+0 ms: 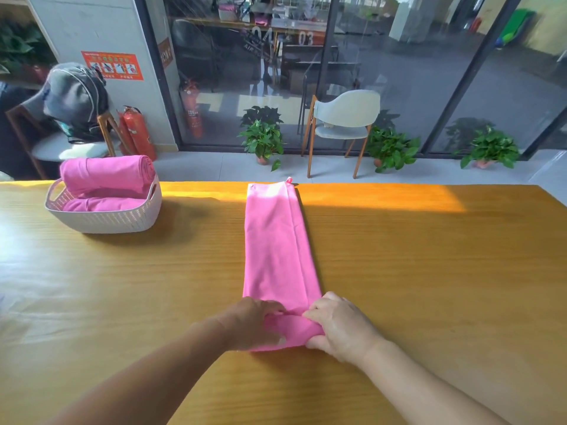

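1. Pink towel [276, 240] lies on the wooden table [429, 256], folded into a long narrow strip; its long axis runs straight away from the person, from the near end at the hands to the far edge of the table.
2. Its far end carries a small loop [289, 179] pointing away; its near end is turned over into a short roll lying crosswise.
3. Left hand [254, 325] grips the roll's left side, fingers curled over the fabric.
4. Right hand [340, 326] grips the right side, fingers and thumb clamped round the roll.
5. White basket [104, 220] stands well apart to the left, holding rolled pink towels [107, 174].
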`<state>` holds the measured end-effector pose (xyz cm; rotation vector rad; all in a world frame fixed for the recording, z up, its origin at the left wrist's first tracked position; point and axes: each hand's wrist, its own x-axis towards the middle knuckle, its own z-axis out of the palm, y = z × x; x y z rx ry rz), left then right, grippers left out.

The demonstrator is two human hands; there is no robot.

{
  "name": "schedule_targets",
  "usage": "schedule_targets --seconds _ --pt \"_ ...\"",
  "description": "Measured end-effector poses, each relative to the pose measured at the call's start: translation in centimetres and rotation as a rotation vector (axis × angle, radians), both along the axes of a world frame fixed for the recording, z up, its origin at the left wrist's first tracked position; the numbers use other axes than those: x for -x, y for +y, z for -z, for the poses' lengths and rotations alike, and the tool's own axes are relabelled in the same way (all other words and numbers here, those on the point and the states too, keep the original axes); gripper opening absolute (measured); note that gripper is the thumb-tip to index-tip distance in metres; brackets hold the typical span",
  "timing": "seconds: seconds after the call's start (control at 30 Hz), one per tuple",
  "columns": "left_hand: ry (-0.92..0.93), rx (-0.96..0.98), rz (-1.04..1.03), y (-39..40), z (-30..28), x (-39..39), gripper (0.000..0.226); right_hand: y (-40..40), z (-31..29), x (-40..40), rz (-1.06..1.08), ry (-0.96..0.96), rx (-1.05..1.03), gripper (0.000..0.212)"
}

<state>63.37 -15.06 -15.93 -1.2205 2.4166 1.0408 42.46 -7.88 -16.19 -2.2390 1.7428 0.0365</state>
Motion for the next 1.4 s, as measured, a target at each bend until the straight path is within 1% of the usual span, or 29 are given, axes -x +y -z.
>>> schedule_targets --seconds 0.03,0.07,0.1,0.17,0.2,0.27,0.3,0.33,0.43,0.57,0.63,0.7,0.77,0.83,0.87,0.93,0.97,1.03,1.1,1.13,1.27,1.4 --pt "0.017 0.015 -0.005 0.5 0.1 -0.2 0.066 -0.1 -0.2 0.0 0.011 -0.018 -0.03 0.036" --pt "0.037 0.054 0.002 0.9 0.3 -0.2 0.075 -0.3 -0.4 0.1 0.028 -0.03 -0.069 0.032" --pt "0.056 0.121 0.025 1.1 0.5 -0.1 0.077 -0.6 -0.6 0.1 0.051 -0.045 -0.119 0.03" --pt "0.059 0.282 0.092 0.9 0.7 0.1 0.073 -1.3 -1.3 0.2 0.116 -0.07 -0.212 0.03" --pt "0.06 0.303 0.1 0.7 0.6 0.1 0.07 -1.7 -1.6 0.2 0.148 -0.079 -0.25 0.034" --pt "0.079 0.218 0.041 0.1 0.5 0.0 0.062 -2.4 -2.3 0.2 0.211 -0.129 -0.296 0.054" --pt "0.085 0.176 0.011 -0.3 0.4 0.0 0.058 -2.7 -2.5 0.2 0.246 -0.168 -0.305 0.06" --pt "0.082 0.152 -0.007 -0.7 0.2 0.0 0.053 -3.0 -2.6 0.2 0.272 -0.197 -0.297 0.059" --pt "0.055 0.092 -0.05 -2.2 0.2 0.3 0.042 -3.3 -2.5 0.4 0.277 -0.227 -0.217 0.04" --pt "0.024 0.039 -0.052 -3.7 0.4 0.5 0.037 -3.1 -2.2 -0.2 0.121 -0.147 0.011 0.026" --pt "0.003 0.041 -0.049 -4.3 0.3 0.7 0.039 -2.9 -2.0 -0.3 0.068 -0.136 0.08 0.025" --pt "-0.019 0.052 -0.062 -4.6 0.6 0.9 0.04 -2.8 -1.6 -0.3 0.03 -0.1 0.06 0.037" --pt "0.015 0.087 -0.139 -4.9 1.0 0.9 0.036 -3.0 -1.1 -0.4 -0.011 -0.004 0.044 0.053" --pt "0.086 0.17 -0.226 -5.0 1.1 0.9 0.031 -3.6 -0.6 -0.4 -0.012 0.037 0.067 0.051" --pt "0.11 0.241 -0.231 -4.8 1.2 1.1 0.028 -4.0 -0.5 -0.4 -0.005 0.041 0.072 0.047" --pt "0.141 0.384 -0.187 -4.0 1.1 1.5 0.023 -4.7 -0.5 -0.4 0.001 0.048 0.056 0.043" --pt "0.156 0.435 -0.149 -3.6 1.0 1.6 0.026 -5.0 -0.5 -0.3 0.006 0.047 0.041 0.041" --pt "0.169 0.479 -0.065 -2.6 1.0 1.3 0.041 -5.6 -0.5 -0.2 0.027 0.036 0.01 0.039" --pt "0.121 0.477 0.023 -2.2 0.9 0.7 0.057 -5.9 -0.5 -0.2 0.072 0.014 -0.02 0.038" --pt "0.089 0.476 0.05 -2.1 0.8 0.5 0.06 -5.9 -0.5 -0.2 0.1 -0.009 -0.033 0.036" --pt "0.076 0.419 0.033 -1.8 -0.2 0.5 0.05 -5.1 -1.6 -0.4 0.214 -0.092 -0.144 0.045" --pt "0.017 0.218 0.007 -1.7 -0.7 0.3 0.043 -4.0 -2.1 -0.4 0.228 -0.161 -0.267 0.044"
